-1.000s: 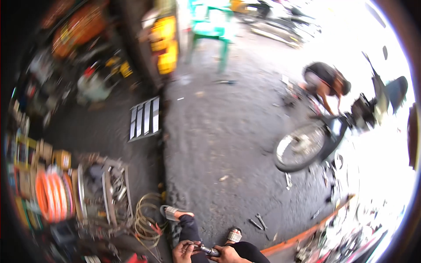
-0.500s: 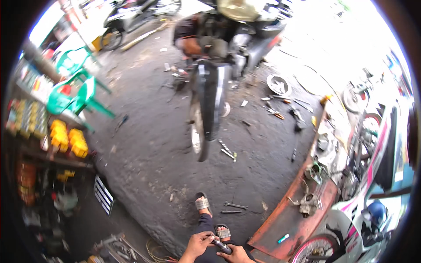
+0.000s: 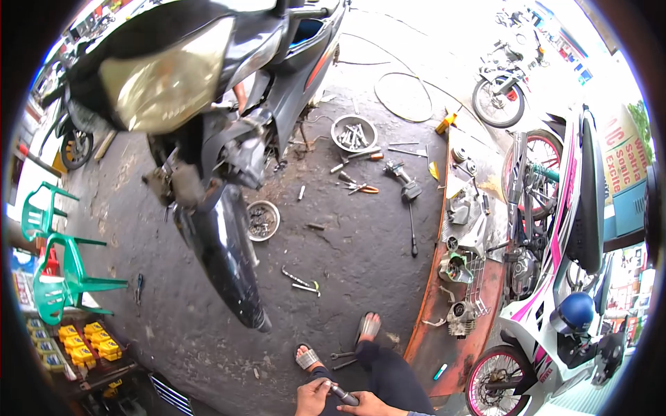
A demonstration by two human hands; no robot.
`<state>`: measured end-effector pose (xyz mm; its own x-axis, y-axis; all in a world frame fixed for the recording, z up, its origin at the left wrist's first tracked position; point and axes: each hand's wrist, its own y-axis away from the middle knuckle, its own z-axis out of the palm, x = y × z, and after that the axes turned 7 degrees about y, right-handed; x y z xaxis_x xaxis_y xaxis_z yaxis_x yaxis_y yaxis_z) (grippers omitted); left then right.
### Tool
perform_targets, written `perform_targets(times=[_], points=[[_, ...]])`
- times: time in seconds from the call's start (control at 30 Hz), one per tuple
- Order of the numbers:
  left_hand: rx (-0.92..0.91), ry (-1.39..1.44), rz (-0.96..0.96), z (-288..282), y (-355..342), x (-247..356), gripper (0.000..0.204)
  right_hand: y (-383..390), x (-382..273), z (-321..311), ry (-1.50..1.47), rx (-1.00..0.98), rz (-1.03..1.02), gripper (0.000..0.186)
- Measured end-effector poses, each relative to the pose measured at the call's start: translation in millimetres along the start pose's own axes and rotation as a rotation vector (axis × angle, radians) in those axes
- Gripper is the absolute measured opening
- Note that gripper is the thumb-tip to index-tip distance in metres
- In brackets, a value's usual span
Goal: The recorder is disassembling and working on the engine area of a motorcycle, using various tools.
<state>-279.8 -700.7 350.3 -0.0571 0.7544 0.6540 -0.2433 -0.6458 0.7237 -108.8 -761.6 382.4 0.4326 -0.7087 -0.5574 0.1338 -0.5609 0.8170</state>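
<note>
The lower edge cuts off the wrists, and the fingers cover much of the dark cylindrical tool (image 3: 344,396), so its exact kind cannot be told. At 11 o'clock a black scooter (image 3: 239,149) hides nearly all of a person; only a small bit of a limb (image 3: 240,98) shows. Its front fender (image 3: 220,267) partly covers the metal bowl (image 3: 263,220) at 9 o'clock, and the small contents are hard to make out. The 2 spanners (image 3: 343,356) on the floor run partly behind the wearer's leg (image 3: 392,378).

The 2 hands sit low at 6 o'clock, in front of the wearer's legs, close together. The left hand (image 3: 313,397) reaches toward 1 o'clock with fingers curled; the right hand (image 3: 364,404) points toward 10 o'clock.

The tool lies slanted between them, its axis running from 10 to 4 o'clock. The left grip is pinched closed on the upper end, thumb against fingers; the right grip is closed around the lower end. The fingertips' undersides are out of sight.
</note>
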Motion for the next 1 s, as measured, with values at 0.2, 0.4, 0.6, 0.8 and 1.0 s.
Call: perform_targets(times=[0.2,0.4,0.6,0.8,1.0], points=[[-0.294,-0.732,0.230,72.4,-66.5,71.0,0.029,-48.0,23.3,-149.4,0.528,0.075,-0.097,0.031],[-0.121,-1.167,0.208,81.1,-139.2,110.2,0.023,-101.1,36.4,-316.7,0.872,-0.027,0.134,0.029],[-0.430,-1.361,-0.273,101.6,-242.7,141.7,0.030,-151.6,-8.1,-394.8,0.901,-0.180,0.201,0.034],[-1.007,-1.165,-0.355,93.5,-295.7,231.5,0.025,-135.1,-132.9,-499.7,0.601,-0.326,-0.135,0.028],[-0.932,-0.485,-0.126,141.7,-381.8,302.3,0.022,-262.9,-190.5,-543.0,0.403,-0.223,-0.203,0.026]])
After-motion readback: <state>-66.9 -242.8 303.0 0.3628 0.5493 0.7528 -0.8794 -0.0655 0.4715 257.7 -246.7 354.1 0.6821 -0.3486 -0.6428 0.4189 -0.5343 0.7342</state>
